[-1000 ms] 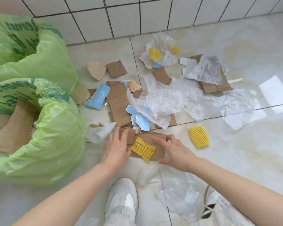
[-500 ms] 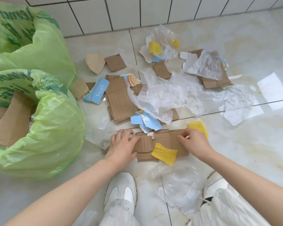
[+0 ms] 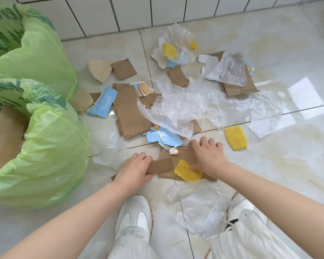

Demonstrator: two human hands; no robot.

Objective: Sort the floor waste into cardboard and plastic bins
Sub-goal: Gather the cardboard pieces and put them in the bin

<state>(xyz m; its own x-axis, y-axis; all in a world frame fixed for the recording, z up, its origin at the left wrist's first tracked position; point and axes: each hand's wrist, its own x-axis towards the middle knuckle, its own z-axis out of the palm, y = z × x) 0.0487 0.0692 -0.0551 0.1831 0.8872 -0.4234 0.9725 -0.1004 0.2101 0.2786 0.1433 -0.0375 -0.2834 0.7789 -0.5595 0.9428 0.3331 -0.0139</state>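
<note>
Cardboard strip (image 3: 168, 163) lies flat between my hands: my left hand (image 3: 134, 170) grips its left end, my right hand (image 3: 208, 157) curls over its right part. Yellow foam net (image 3: 187, 171) sits on it by my right thumb. Bare tile opens right of my right hand. Ahead, crumpled clear plastic (image 3: 180, 109) and torn cardboard crowd the floor; left of my left hand stands the green-bagged bin (image 3: 51, 146) holding cardboard.

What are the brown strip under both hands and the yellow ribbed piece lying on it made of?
The brown strip looks like corrugated cardboard: matte, with fold creases and torn edges. The yellow piece looks like soft foam netting, probably plastic, judging by its ribbed mesh; the picture leaves that open. The left hand and right hand both grip the strip.
</note>
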